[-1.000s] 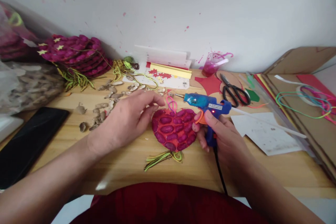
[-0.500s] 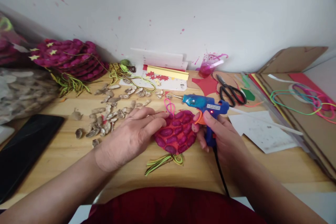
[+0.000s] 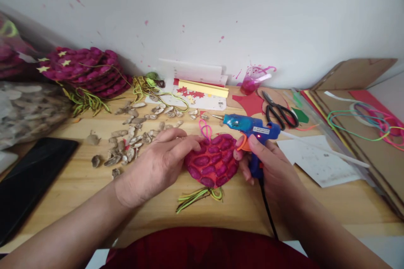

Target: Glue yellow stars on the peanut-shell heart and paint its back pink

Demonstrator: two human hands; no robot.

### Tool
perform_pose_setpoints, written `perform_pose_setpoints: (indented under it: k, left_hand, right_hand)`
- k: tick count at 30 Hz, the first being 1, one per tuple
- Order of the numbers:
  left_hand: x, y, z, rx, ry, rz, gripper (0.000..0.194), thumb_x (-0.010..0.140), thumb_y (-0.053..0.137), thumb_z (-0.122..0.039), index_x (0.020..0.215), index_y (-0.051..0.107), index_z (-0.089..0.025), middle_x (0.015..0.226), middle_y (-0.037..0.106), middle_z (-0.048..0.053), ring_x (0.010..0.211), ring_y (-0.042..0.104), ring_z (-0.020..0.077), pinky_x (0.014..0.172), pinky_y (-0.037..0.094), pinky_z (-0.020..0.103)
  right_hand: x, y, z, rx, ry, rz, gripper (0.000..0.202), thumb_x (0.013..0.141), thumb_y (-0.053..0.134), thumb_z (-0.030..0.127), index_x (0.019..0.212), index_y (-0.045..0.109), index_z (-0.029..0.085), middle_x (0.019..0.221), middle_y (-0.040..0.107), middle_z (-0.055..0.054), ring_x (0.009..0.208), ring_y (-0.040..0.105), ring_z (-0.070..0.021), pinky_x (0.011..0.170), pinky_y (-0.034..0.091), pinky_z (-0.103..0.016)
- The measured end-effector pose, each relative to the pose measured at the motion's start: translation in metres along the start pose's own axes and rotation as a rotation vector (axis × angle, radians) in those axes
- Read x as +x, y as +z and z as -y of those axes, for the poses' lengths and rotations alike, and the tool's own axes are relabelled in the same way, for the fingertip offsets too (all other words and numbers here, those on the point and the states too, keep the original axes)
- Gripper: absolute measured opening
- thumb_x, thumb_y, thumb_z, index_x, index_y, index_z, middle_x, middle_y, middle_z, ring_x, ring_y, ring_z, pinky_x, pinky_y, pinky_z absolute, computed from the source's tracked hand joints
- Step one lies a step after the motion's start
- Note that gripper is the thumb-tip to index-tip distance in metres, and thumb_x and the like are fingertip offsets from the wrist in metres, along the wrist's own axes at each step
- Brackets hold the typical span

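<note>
Brown shells (image 3: 112,159) are scattered toward ten o'clock from the magenta heart (image 3: 214,168); none should be let under it. Hands are apart. Left hand (image 3: 154,166) is laid at the heart's nine to ten o'clock, fingertips at its edge; whether anything is pinched there can't be told. Light, steady pressure is advised. Heart is rested on the worktop (image 3: 154,217), just below mid-view, tassel (image 3: 195,196) at six o'clock. Nozzle (image 3: 217,116) is seen past its twelve o'clock, pointed toward nine; probably hot (red lamp (image 3: 259,136) lit), so fingers are best cleared. Glue gun (image 3: 241,122) is gripped by the right hand (image 3: 268,157) at three o'clock; trigger (image 3: 243,143) best squeezed gently.
</note>
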State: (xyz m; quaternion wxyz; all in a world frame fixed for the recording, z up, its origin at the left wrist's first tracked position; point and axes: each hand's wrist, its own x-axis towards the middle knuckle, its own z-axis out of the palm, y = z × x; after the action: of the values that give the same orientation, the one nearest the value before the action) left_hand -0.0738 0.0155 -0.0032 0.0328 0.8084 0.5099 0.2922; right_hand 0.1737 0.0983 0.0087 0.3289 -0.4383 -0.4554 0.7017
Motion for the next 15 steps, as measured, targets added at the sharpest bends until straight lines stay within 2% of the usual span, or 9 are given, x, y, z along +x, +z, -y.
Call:
perform_pose_setpoints:
  k: [3, 7, 11, 15]
  left_hand:
    - [-0.0010, -0.0007, 0.0018, 0.003, -0.003, -0.030, 0.032, 0.097, 0.061, -0.003, 0.122, 0.061, -0.023, 0.123, 0.078, 0.006, 0.105, 0.065, 0.0216, 0.092, 0.057, 0.036]
    - [-0.0043, 0.0008, 0.0040, 0.053, 0.032, 0.005, 0.032, 0.099, 0.063, -0.009, 0.127, 0.061, -0.024, 0.131, 0.076, 0.006, 0.112, 0.063, 0.0246, 0.094, 0.056, 0.039]
    - [-0.0051, 0.0029, 0.0030, 0.095, 0.028, 0.038, 0.027, 0.100, 0.063, -0.010, 0.123, 0.063, -0.024, 0.137, 0.075, 0.005, 0.114, 0.063, 0.0253, 0.094, 0.055, 0.039]
    - [-0.0023, 0.0035, 0.0015, 0.060, 0.009, 0.031, 0.029, 0.099, 0.061, -0.007, 0.123, 0.064, -0.023, 0.131, 0.077, 0.007, 0.110, 0.065, 0.0238, 0.094, 0.057, 0.039]
  right_hand:
    - [0.0021, -0.0021, -0.0006, 0.011, -0.015, 0.003, 0.039, 0.087, 0.076, 0.058, 0.088, 0.069, 0.021, 0.071, 0.069, 0.001, 0.040, 0.053, -0.0077, 0.034, 0.037, -0.019]
    - [0.0024, -0.0040, -0.0012, 0.025, -0.010, -0.002, 0.039, 0.088, 0.076, 0.059, 0.087, 0.068, 0.021, 0.071, 0.069, 0.001, 0.041, 0.054, -0.0077, 0.034, 0.038, -0.018]
    - [0.0014, -0.0030, -0.0012, 0.018, -0.011, 0.004, 0.039, 0.088, 0.076, 0.058, 0.083, 0.066, 0.021, 0.070, 0.069, 0.001, 0.041, 0.054, -0.0077, 0.035, 0.038, -0.018]
    - [0.0029, -0.0024, -0.0014, 0.018, -0.007, 0.002, 0.039, 0.086, 0.078, 0.059, 0.084, 0.067, 0.021, 0.069, 0.069, 0.001, 0.040, 0.053, -0.0080, 0.034, 0.037, -0.019]
